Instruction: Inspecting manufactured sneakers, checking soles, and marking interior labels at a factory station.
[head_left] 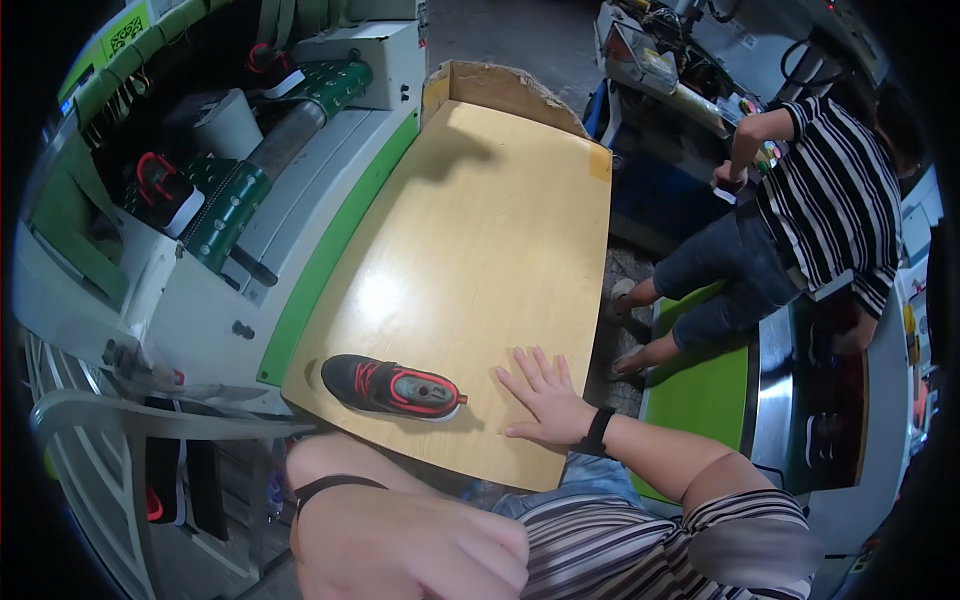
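Note:
A dark sneaker with red laces, red lining and a pale sole stands upright on the light wood tabletop. Its toe points left. To its right, my right hand lies flat on the board with its fingers spread, apart from the shoe and holding nothing. A black band circles that wrist. My left hand is raised close to the camera at the lower edge, knuckles showing. Its fingertips fall out of sight, so what they do cannot be made out.
Left of the tabletop, a machine with a green belt carries dark sneakers. Cardboard edges the board's far end. A grey metal rack is at lower left. At right, a person in a striped shirt stands by a green surface.

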